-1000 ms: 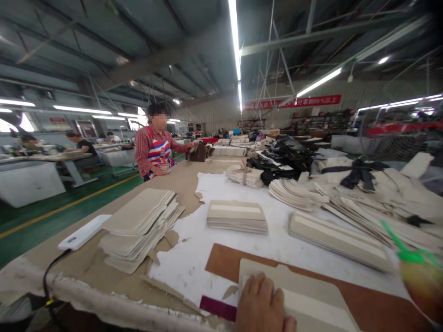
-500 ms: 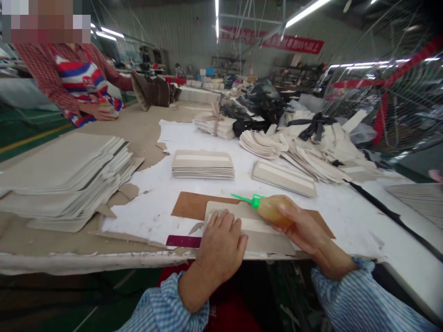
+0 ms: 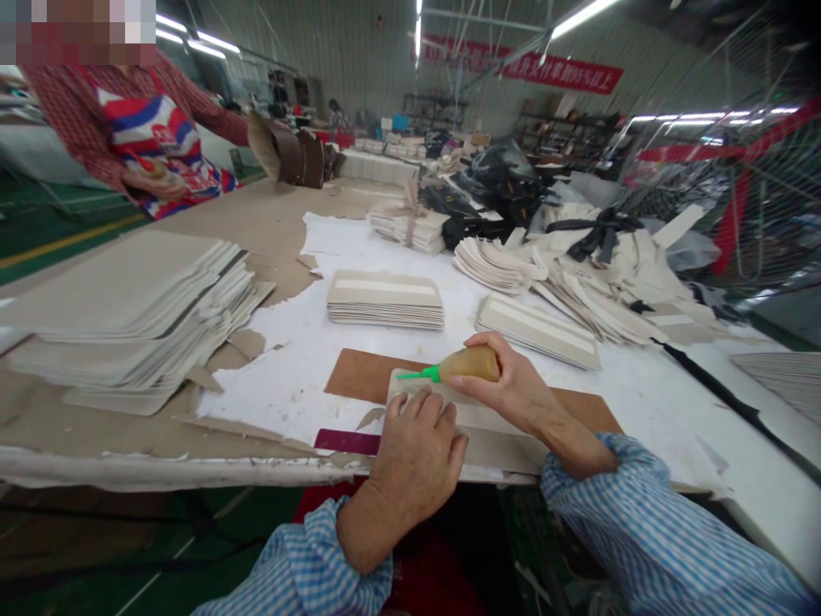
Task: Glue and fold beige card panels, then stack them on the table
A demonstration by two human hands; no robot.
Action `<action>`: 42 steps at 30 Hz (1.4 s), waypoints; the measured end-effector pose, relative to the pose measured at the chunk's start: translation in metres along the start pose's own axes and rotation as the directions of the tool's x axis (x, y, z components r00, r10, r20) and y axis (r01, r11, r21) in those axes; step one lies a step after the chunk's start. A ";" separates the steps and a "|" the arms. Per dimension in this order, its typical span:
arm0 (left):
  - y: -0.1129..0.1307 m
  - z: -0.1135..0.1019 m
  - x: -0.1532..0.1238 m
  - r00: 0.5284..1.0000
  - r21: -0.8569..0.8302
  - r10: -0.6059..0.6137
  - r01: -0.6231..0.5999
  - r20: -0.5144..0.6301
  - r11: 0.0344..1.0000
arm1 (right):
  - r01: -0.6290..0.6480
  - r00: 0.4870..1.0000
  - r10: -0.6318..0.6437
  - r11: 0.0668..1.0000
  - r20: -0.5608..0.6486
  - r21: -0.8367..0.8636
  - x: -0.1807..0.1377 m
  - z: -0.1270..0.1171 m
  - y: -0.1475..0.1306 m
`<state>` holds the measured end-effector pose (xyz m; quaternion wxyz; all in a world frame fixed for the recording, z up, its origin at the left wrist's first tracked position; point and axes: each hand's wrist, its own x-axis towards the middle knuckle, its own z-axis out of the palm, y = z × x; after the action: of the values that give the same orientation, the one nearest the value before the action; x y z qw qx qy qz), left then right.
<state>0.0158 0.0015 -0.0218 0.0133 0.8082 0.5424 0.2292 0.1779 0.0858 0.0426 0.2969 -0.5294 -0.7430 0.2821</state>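
Note:
My right hand (image 3: 513, 385) is wrapped round a squeeze bottle (image 3: 471, 365) of yellowish liquid with a green nozzle. The bottle lies nearly level, its tip pointing left over the top edge of a beige panel (image 3: 513, 447) that has a paler strip along it. Flat on the panel's left end rests my left hand (image 3: 416, 449), fingers stretched out, holding nothing. Under the panel is a brown board (image 3: 359, 375), showing on both sides. A dark magenta strip (image 3: 346, 441) lies left of my left hand, at the table's front edge.
Two piles of beige panels, one in the middle (image 3: 385, 299) and one to the right (image 3: 539, 332), lie beyond my hands. A big stack of sheets (image 3: 128, 282) is at left. Bundled strips (image 3: 493, 265) and black bags (image 3: 500, 184) lie farther back. A co-worker (image 3: 154, 137) stands far left.
My right hand has brought the bottle to the left, and its nozzle now points over the panel's upper left edge. My left hand stays on the panel. The view has shifted slightly.

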 end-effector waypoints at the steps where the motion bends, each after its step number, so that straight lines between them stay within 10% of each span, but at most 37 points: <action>1: 0.000 0.000 0.000 1.000 0.000 0.001 -0.001 -0.001 1.000 | 0.006 1.000 -0.006 1.000 0.010 -0.012 0.001 0.001 -0.001; 42: -0.001 0.000 0.000 1.000 0.014 -0.005 0.005 0.022 1.000 | 0.110 0.989 -0.039 0.846 0.146 -0.522 0.040 -0.011 -0.065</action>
<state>0.0150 0.0014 -0.0219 0.0144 0.8094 0.5457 0.2165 0.1352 0.1069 0.1036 0.1016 -0.5419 -0.8296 0.0887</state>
